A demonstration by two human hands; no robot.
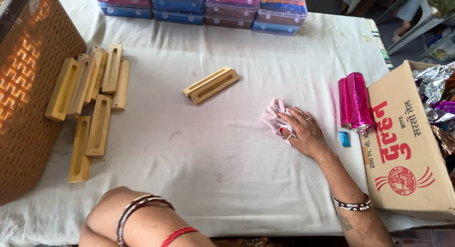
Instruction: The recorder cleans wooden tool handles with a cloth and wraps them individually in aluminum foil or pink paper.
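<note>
Right hand [305,133] lies palm down on a crumpled pale pink cloth [275,118], fingers [290,120] spread flat and pressing it to the table [213,161], not curled around it. The cloth sits on the white table cover, just left of the hand and partly under it. Taking the cloth as landmark: a pair of wooden slotted blocks [211,85] lies side by side up and to its left, well apart. Far left of the cloth is a loose group of wooden slotted blocks [92,93], some stacked on each other, beside a brown perforated basket [28,86] at the table edge. Right of the cloth, near it, two shiny magenta foil rolls [354,101] lie together, with a small blue foil piece [344,139] just below them. Further right a cardboard box [403,147] stands open with crumpled foil inside. Beyond the cloth, at the far table edge, stacked plastic boxes [204,5] in pink and blue. Left forearm with bangles [137,206] shows at the bottom edge; the left hand itself is out of view.
</note>
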